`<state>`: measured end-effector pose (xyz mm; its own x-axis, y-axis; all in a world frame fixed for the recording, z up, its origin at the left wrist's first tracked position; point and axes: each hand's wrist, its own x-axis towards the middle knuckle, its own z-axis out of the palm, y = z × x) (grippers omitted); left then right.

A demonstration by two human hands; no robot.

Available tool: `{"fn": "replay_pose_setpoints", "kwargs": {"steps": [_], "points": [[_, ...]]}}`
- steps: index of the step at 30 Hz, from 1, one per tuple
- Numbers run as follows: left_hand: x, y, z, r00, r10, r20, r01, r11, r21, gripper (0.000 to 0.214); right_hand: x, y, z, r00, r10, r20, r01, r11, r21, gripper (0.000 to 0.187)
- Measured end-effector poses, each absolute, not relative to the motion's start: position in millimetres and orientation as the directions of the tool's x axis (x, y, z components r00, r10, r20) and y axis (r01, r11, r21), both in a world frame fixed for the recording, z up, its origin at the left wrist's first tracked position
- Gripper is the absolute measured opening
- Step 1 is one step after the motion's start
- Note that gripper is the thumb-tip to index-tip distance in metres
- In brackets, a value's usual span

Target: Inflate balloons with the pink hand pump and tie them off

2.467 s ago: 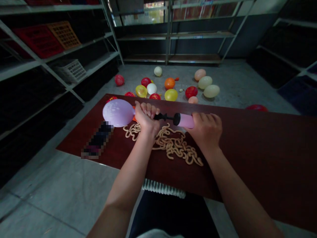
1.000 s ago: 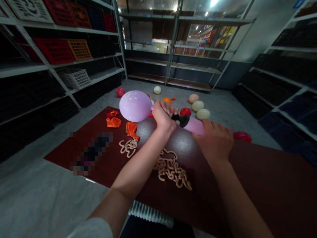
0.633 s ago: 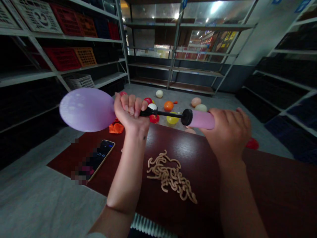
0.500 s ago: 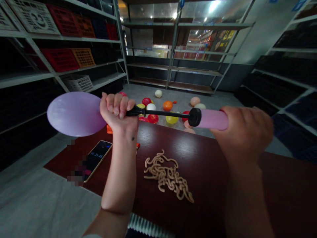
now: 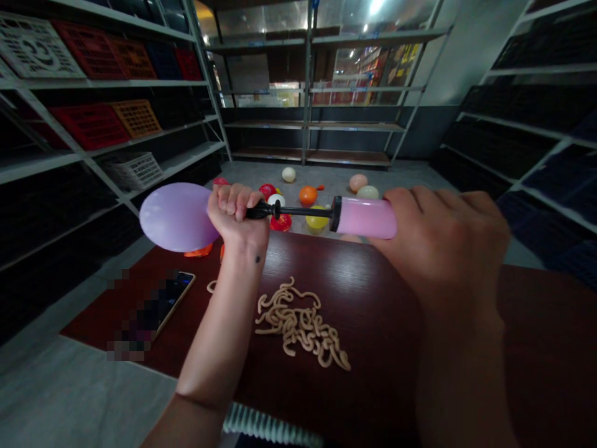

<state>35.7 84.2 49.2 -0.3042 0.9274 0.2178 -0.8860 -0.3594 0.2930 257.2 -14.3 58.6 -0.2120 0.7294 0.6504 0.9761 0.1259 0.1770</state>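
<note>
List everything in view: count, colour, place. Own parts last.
Purple balloon: 1, pale purple, beside left fist
Hand pump: 1, pink and black, between hands
Tan strands: uncountable tangle, tan, on table
Phone: 1, dark screen, table's left, partly pixelated
Limp orange pieces: at least 2, orange, behind left arm
Table: 1, red-brown, below hands
Floor balloons: several, mixed colours, beyond table
Crates: several, mixed colours, left rack
Racks: 3, grey, left, back, right
Ribbed item: 1, pale, near table edge
Left hand: 1, on pump's black end
Right hand: 1, around pink barrel
</note>
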Motion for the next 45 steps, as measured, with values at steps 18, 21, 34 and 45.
{"fn": "replay_pose_setpoints", "kwargs": {"steps": [18, 21, 34, 45], "points": [[52.3, 65.1, 60.5, -0.197, 0.966, 0.169, -0.851, -0.254, 0.459, 0.064, 233.9, 1.9, 41.3, -0.206, 0.841, 0.500, 0.978, 0.167, 0.121, 0.039], [41.5, 64.2, 66.4, -0.207, 0.958, 0.197, -0.865, -0.274, 0.421, 0.064, 239.7, 0.9, 44.5, -0.186, 0.890, 0.417, 0.982, 0.159, 0.099, 0.047], [-17.2, 73.0, 67.8, -0.329, 0.897, 0.297, -0.896, -0.395, 0.203, 0.056, 260.4, -3.0, 44.9, -0.209, 0.688, 0.695, 0.974, 0.083, 0.210, 0.031], [36.1, 57.0, 64.4, -0.290, 0.915, 0.279, -0.935, -0.333, 0.123, 0.054, 251.8, -13.3, 53.6, -0.177, 0.669, 0.722, 0.972, 0.002, 0.237, 0.025]]}}
